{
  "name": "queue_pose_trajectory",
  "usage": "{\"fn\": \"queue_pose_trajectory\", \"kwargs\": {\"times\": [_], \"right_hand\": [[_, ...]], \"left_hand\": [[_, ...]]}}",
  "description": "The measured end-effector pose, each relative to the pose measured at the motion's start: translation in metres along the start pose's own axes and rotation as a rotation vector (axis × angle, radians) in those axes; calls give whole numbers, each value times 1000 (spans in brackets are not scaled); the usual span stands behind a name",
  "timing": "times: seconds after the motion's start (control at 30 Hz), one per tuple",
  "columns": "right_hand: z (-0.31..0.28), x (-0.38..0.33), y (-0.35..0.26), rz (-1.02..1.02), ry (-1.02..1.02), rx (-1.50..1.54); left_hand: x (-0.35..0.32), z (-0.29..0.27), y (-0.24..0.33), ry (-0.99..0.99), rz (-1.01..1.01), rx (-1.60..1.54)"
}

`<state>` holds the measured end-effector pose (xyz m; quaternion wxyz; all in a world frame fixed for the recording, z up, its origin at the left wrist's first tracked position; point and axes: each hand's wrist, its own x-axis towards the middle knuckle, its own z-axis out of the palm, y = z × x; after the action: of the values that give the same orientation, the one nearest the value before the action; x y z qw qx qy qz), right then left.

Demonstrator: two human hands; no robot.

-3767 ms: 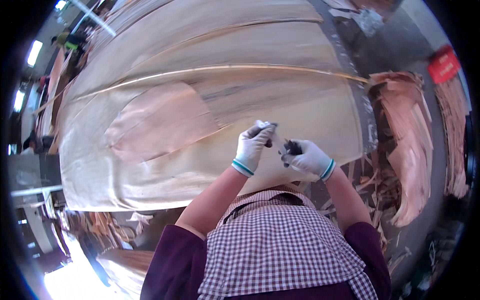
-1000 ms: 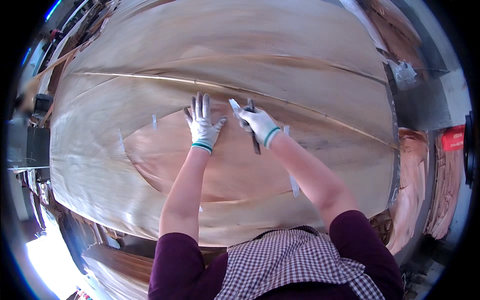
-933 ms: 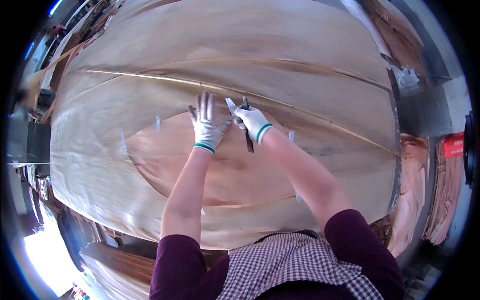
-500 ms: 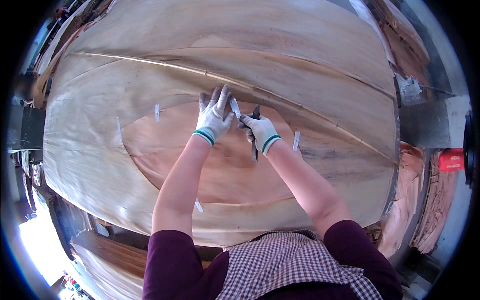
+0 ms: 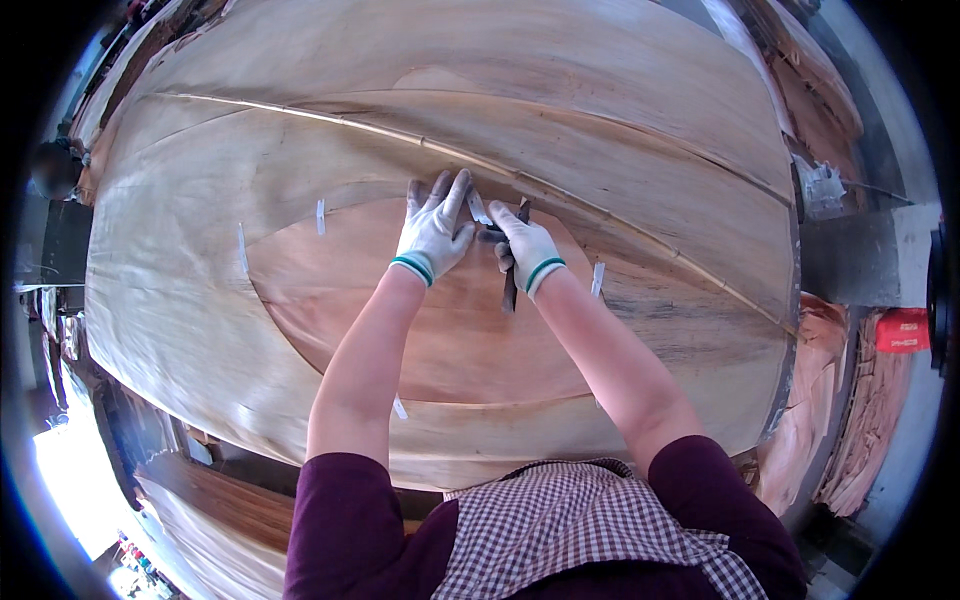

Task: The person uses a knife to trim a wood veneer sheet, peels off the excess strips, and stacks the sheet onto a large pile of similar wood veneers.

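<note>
My left hand (image 5: 433, 230), in a white glove with grey fingertips, lies flat with fingers spread on a large pale wood veneer sheet (image 5: 190, 230). Its palm rests near the upper edge of a reddish, rounded veneer piece (image 5: 450, 330). Just right of its fingers is a short whitish tape strip (image 5: 477, 207). My right hand (image 5: 527, 246), gloved alike, is closed around a narrow dark knife-like tool (image 5: 510, 290) that sticks out above and below the fist. Its fingertips are at the lower end of the strip; whether they pinch it I cannot tell.
A thin bamboo stick (image 5: 590, 212) runs slantwise across the sheet beyond my hands. More tape strips (image 5: 320, 216) sit around the reddish piece's edge. Stacked veneer (image 5: 865, 420) and a red object (image 5: 902, 330) are at the right. A dark blurred shape (image 5: 56, 170) shows at the far left.
My right hand has turned a little, its thumb side now over the strip's lower end. The left hand keeps its place on the veneer. The whole view has shifted slightly.
</note>
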<state>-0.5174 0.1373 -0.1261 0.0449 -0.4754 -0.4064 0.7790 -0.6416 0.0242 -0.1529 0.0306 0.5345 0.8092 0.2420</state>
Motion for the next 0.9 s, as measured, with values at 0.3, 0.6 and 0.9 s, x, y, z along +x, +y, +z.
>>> {"fn": "queue_pose_trajectory", "kwargs": {"times": [0.3,0.6,0.9], "right_hand": [[-8,18,-8,-100,36,-287],[-119,-62,-57,-320,36,-413],[-317,-186,48,-386,367,307]], "left_hand": [[0,-3,0,0,-21,17],[1,12,-3,-12,-41,86],[-11,22,40,151,60,16]]}}
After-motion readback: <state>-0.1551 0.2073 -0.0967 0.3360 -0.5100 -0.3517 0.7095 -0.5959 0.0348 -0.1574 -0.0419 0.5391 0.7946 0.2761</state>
